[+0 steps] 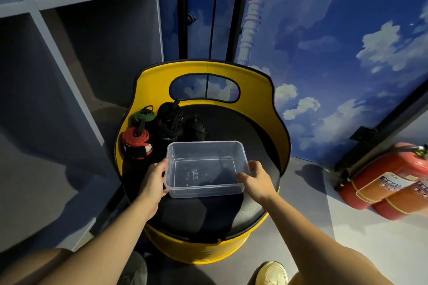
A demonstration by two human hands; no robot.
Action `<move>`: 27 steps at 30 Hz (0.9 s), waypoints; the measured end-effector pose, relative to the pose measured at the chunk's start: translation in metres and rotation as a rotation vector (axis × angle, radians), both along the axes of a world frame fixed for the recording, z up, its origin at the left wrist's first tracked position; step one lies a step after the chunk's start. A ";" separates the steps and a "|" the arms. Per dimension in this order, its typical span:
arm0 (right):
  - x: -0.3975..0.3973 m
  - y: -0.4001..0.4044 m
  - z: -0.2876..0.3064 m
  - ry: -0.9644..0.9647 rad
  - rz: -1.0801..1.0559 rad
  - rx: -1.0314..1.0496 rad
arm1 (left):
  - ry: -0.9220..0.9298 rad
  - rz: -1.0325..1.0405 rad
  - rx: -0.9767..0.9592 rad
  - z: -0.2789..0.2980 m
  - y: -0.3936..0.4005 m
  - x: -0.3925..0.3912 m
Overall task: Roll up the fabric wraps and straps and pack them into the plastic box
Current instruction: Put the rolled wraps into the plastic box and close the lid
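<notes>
Yellow stool (281, 136), black seat: five rolled wraps (136, 143) stand at back left. Plastic box (205, 169) sits empty, left hand (154, 180) and right hand (254, 179) gripping its sides. Rolling looks done; packing remains.

My left hand (154, 179) covers the plastic box's (205, 169) near-left corner. I can't separate the black rolls (172, 122) behind it. The fire extinguishers (389, 185) are cut off at the right edge.
</notes>
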State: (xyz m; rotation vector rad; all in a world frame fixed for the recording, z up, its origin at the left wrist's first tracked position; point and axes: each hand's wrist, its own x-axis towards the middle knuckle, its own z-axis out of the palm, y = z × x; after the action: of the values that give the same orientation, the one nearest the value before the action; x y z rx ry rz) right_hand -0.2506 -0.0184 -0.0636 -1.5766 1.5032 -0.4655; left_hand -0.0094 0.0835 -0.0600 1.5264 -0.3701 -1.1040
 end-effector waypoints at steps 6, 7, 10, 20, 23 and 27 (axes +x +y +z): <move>-0.001 -0.004 0.005 0.037 -0.026 -0.032 | -0.060 -0.018 0.014 0.000 -0.001 0.001; -0.001 -0.005 0.005 0.046 -0.026 -0.051 | -0.097 0.006 0.028 -0.001 -0.002 0.004; 0.000 -0.007 0.006 0.085 -0.039 -0.156 | -0.235 0.097 0.126 -0.008 -0.005 0.016; 0.018 -0.021 0.020 0.141 -0.003 -0.347 | -0.732 0.028 0.078 0.018 -0.016 0.025; 0.036 -0.021 0.026 0.153 0.067 -0.415 | -0.974 -0.152 0.132 0.027 -0.017 0.026; 0.075 -0.020 0.037 0.160 0.212 -0.463 | -1.086 -0.237 0.154 0.038 -0.019 0.028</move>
State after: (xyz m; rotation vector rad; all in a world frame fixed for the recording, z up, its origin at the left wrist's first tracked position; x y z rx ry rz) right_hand -0.1759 -0.0383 -0.0269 -2.1536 1.3856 -0.6067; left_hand 0.0187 0.0644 -0.0220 2.1679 -1.2388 -0.3696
